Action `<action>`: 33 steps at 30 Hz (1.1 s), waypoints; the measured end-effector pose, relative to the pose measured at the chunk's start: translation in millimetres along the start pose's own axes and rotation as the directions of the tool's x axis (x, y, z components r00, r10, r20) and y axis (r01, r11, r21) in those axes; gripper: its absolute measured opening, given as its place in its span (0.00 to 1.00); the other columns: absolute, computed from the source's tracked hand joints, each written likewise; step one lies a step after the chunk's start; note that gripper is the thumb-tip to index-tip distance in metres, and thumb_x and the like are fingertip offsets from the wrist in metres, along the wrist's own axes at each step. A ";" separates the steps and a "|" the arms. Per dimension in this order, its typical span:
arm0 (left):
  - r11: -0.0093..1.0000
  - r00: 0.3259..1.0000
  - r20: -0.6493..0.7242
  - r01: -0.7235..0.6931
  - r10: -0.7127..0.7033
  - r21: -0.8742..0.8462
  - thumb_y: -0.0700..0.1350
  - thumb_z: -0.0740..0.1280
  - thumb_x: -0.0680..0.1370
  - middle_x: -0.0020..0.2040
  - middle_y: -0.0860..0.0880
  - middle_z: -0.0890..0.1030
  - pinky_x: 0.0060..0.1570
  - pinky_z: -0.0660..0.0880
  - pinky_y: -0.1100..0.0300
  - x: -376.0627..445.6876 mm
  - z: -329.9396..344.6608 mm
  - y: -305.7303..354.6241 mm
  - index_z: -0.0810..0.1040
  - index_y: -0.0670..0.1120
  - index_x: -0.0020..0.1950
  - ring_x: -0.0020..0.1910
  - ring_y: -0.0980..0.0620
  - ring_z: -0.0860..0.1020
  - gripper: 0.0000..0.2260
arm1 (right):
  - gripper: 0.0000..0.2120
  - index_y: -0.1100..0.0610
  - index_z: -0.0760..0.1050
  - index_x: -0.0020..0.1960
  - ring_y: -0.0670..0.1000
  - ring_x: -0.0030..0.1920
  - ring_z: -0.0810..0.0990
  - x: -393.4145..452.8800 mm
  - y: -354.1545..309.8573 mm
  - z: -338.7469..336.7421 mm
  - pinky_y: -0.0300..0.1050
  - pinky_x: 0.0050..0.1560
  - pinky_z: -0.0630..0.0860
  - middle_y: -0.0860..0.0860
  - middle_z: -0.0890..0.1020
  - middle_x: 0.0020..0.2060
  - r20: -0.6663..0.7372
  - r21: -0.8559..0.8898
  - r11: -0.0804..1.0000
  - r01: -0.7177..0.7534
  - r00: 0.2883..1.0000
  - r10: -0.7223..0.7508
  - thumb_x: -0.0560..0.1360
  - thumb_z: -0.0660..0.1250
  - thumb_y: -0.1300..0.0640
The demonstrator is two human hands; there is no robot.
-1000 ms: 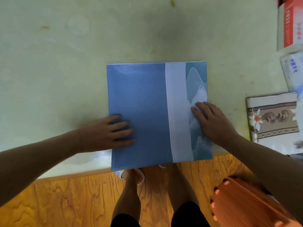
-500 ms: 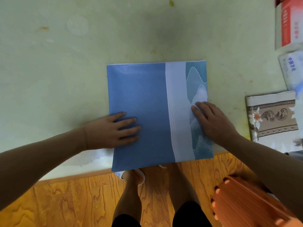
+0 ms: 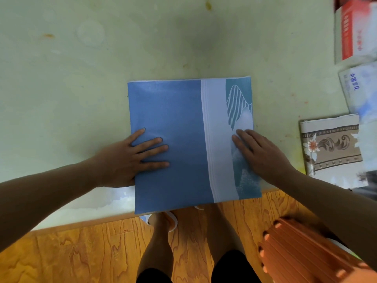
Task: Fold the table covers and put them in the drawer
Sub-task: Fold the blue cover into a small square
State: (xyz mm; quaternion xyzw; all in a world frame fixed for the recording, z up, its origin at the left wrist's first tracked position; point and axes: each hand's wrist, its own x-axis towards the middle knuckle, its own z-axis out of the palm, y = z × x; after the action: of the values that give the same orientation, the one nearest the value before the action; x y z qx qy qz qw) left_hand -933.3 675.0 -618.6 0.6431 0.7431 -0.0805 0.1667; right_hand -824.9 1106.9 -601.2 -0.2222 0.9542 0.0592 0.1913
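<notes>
Green table [image 3: 102, 78]; hands [image 3: 126, 158] [image 3: 263, 154] flat on blue cover [image 3: 183, 139].

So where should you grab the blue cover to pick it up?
Probably by the near edge of the blue cover, coming from your own side. That edge hangs past the table rim, so fingers can slip underneath; elsewhere it lies flat.

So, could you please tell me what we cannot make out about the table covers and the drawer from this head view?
- Drawer: nowhere in the head view, so its place is unknown.
- Blue table cover: number of folded layers hidden, only the top face shows; left hand and right hand lie flat on it.
- Floral table cover: right part cut off by the blurred frame edge.
- Red box: print blurred, unreadable.
</notes>
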 end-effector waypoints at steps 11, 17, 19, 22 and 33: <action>0.416 0.925 0.324 0.379 -0.199 -0.826 0.77 0.47 0.73 0.82 0.60 0.57 0.81 0.43 0.51 2.9 -33.4 -20.9 0.62 0.61 0.79 0.81 0.60 0.50 0.38 | 0.46 0.50 0.50 0.81 0.49 0.79 0.54 -0.1 49.1 -18.9 0.52 0.78 0.55 0.49 0.57 0.80 0.147 0.217 0.971 0.103 0.980 -0.137 0.73 0.72 0.44; -0.700 0.730 0.472 -0.013 -0.495 -0.714 0.66 0.82 0.56 0.65 0.51 0.82 0.56 0.78 0.67 18.4 -51.3 -26.8 0.77 0.44 0.68 0.64 0.55 0.80 0.46 | 0.22 0.40 0.80 0.52 0.27 0.52 0.77 12.2 87.3 -51.0 0.39 0.66 0.73 0.51 0.82 0.60 0.376 0.830 0.406 -0.382 0.921 0.098 0.63 0.76 0.31; -0.791 0.699 0.510 -0.130 -0.501 -0.598 0.60 0.79 0.67 0.65 0.50 0.82 0.56 0.79 0.64 23.8 -58.0 -32.8 0.77 0.45 0.69 0.63 0.54 0.81 0.35 | 0.27 0.48 0.85 0.54 0.39 0.54 0.82 24.4 91.0 -60.1 0.46 0.67 0.73 0.49 0.85 0.56 0.419 0.906 -0.124 -0.404 0.898 0.134 0.66 0.69 0.30; -0.808 0.535 0.636 -0.166 -0.556 -0.566 0.52 0.62 0.83 0.62 0.50 0.84 0.55 0.82 0.57 37.3 -62.5 -39.2 0.78 0.46 0.66 0.58 0.54 0.83 0.15 | 0.27 0.57 0.80 0.61 0.50 0.54 0.84 52.2 75.1 -74.1 0.44 0.60 0.76 0.54 0.86 0.52 0.402 0.881 -0.357 -0.311 0.889 0.218 0.79 0.55 0.38; -0.462 -0.160 0.435 0.358 -0.886 -0.811 0.51 0.59 0.85 0.47 0.43 0.77 0.47 0.65 0.53 78.2 -52.8 -22.8 0.73 0.41 0.51 0.47 0.42 0.73 0.13 | 0.12 0.56 0.77 0.50 0.56 0.45 0.80 96.5 37.3 -42.2 0.47 0.43 0.72 0.51 0.81 0.42 0.351 0.791 0.126 -0.599 0.612 0.708 0.81 0.63 0.48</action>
State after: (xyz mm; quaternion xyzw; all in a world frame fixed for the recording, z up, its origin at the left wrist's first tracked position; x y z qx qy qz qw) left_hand -972.5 761.6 -599.1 -0.3026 0.8667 0.3789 0.1172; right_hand -935.7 1093.1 -599.1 0.3422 0.8509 -0.3580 0.1751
